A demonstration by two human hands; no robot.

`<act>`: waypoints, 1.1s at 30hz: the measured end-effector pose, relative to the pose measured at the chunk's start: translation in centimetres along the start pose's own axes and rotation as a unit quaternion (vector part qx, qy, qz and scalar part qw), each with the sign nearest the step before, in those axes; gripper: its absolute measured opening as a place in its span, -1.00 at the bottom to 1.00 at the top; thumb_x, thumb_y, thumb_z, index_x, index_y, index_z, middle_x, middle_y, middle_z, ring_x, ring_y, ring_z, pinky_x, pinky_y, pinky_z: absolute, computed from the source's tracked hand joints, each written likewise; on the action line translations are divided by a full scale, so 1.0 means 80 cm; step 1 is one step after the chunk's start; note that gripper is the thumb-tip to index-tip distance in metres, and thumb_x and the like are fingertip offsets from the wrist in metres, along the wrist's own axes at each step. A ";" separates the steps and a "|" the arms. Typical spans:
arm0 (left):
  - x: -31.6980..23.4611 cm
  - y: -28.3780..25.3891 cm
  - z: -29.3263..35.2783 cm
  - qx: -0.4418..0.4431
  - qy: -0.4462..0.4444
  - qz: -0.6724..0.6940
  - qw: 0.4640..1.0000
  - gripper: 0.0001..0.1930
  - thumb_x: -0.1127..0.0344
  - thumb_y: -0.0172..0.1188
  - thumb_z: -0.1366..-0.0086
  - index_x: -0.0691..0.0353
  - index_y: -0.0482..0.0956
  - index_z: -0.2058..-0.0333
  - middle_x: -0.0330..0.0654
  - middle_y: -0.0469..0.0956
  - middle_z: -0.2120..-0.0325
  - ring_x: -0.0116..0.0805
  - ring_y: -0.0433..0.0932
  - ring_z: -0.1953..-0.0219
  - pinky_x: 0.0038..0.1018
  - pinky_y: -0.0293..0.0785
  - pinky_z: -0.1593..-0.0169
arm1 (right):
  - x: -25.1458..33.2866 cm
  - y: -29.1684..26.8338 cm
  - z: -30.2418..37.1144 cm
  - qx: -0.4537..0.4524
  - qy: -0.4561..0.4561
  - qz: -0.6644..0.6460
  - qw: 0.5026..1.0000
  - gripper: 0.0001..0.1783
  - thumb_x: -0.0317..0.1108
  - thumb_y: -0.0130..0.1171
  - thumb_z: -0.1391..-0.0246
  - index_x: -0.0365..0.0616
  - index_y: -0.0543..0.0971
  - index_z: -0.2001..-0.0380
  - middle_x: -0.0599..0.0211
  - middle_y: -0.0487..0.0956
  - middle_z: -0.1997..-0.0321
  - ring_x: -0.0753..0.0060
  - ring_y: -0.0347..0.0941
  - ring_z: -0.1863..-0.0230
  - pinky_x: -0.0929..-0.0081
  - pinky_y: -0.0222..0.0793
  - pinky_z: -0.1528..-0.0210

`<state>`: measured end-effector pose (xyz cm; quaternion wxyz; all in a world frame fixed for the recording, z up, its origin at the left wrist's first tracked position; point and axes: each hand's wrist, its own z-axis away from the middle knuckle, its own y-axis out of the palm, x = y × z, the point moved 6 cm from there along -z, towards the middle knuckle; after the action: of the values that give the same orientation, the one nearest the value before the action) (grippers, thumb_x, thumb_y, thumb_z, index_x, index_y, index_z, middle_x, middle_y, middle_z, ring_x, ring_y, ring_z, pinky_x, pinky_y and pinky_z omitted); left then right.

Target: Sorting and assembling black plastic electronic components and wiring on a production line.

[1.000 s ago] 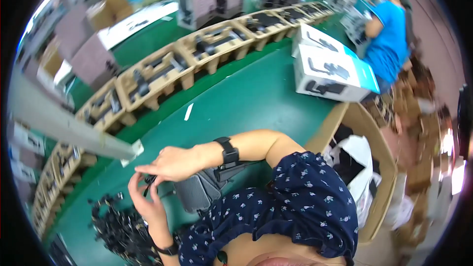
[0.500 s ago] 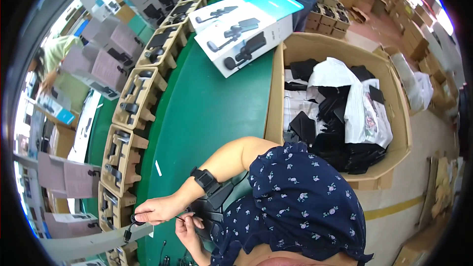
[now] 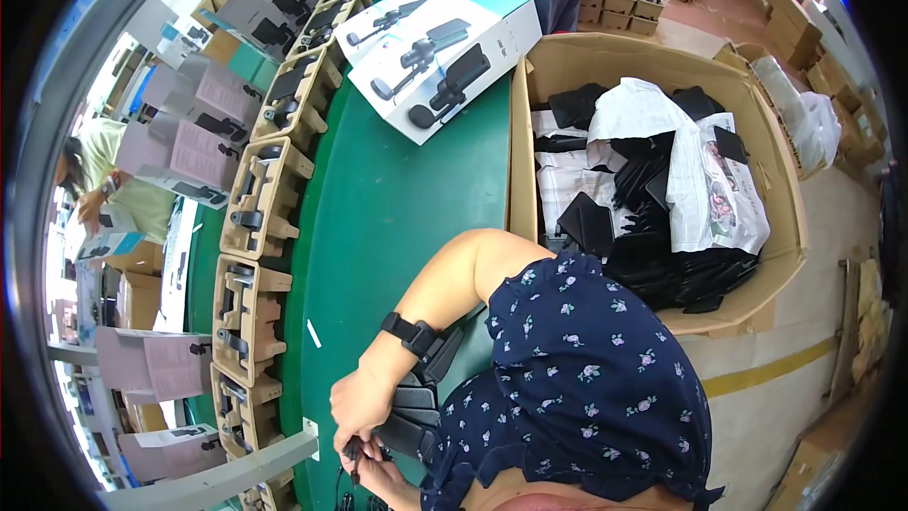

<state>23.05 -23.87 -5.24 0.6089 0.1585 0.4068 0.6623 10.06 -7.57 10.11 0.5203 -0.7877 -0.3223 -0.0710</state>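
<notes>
Fingers of right hand and left hand around black cable, between grey bar and open carton.

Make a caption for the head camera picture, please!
The right hand holds a black cable beside the left hand, over a green table near a cardboard box.

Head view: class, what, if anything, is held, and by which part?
A black cable, at the fingertips of the right hand; left hand close beside it; which part is gripped cannot be told.
</notes>
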 end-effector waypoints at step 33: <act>0.019 0.036 0.112 -0.093 0.466 -0.696 0.538 -0.87 0.56 -0.11 -0.26 0.37 0.40 0.26 -0.18 0.37 0.43 -0.45 0.36 0.44 -0.58 0.29 0.36 | -0.357 -0.422 0.203 -0.151 0.463 0.568 0.664 -0.78 -0.09 0.11 0.07 0.03 0.56 0.48 0.26 0.55 0.59 0.20 0.53 0.45 0.26 0.37 0.48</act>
<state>27.11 -19.14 2.01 0.6140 -0.5634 0.5510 0.0442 -35.53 2.54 16.20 0.4158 -0.7515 0.4848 -0.1652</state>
